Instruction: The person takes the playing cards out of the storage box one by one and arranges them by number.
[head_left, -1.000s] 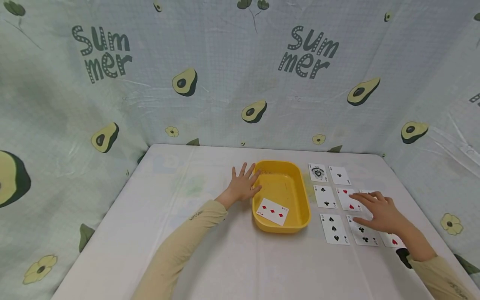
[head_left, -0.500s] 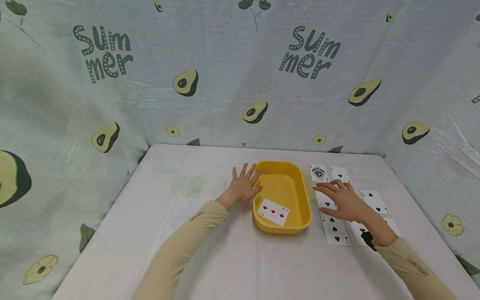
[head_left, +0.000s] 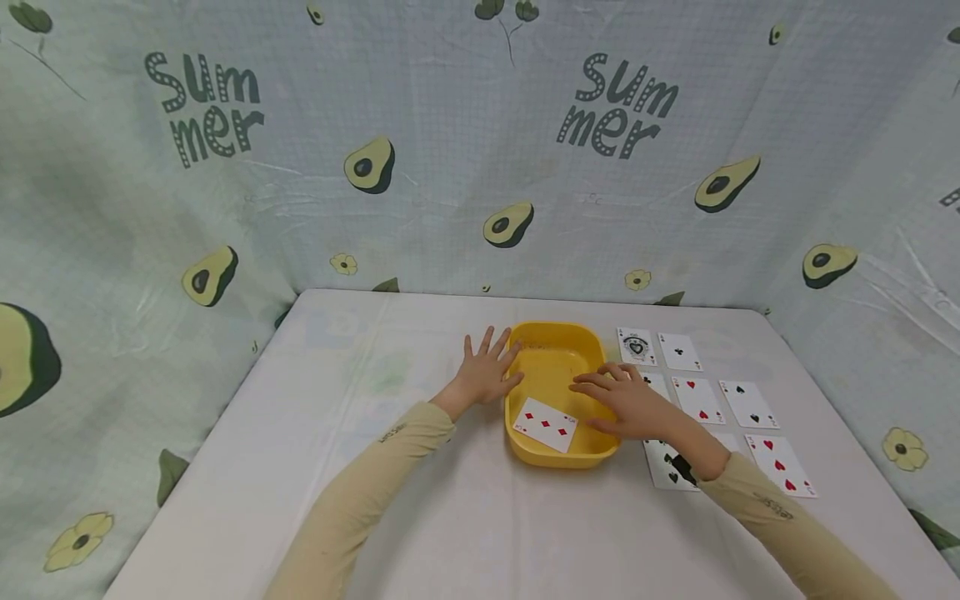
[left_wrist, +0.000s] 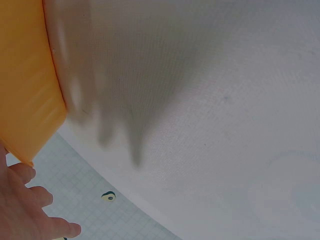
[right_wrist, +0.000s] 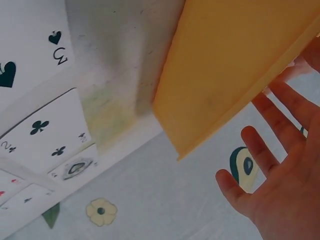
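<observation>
A yellow plastic tray (head_left: pixel 555 367) stands mid-table, with a three of diamonds (head_left: pixel 545 423) lying face up inside it. My left hand (head_left: pixel 483 372), fingers spread, rests at the tray's left rim; the left wrist view shows its fingertips by a corner. Over the tray's right side hovers my right hand (head_left: pixel 630 404), fingers loosely bent, with no card visible in it. In the right wrist view this hand (right_wrist: pixel 287 175) has its fingers apart beside the tray's rim. Closest to the right forearm are the three of spades (head_left: pixel 663 471) and three of hearts (head_left: pixel 782 465).
Several face-up playing cards lie in rows right of the tray, including an ornate ace (head_left: pixel 637 346), an ace of clubs (head_left: pixel 680 352), a two of hearts (head_left: pixel 698 400) and a two of spades (head_left: pixel 750 405). My right arm covers part of the lower row. A printed curtain surrounds the table.
My right hand has moved left from above the cards to the tray, uncovering the two of hearts, two of spades and three of hearts. The left hand and tray stay put.
</observation>
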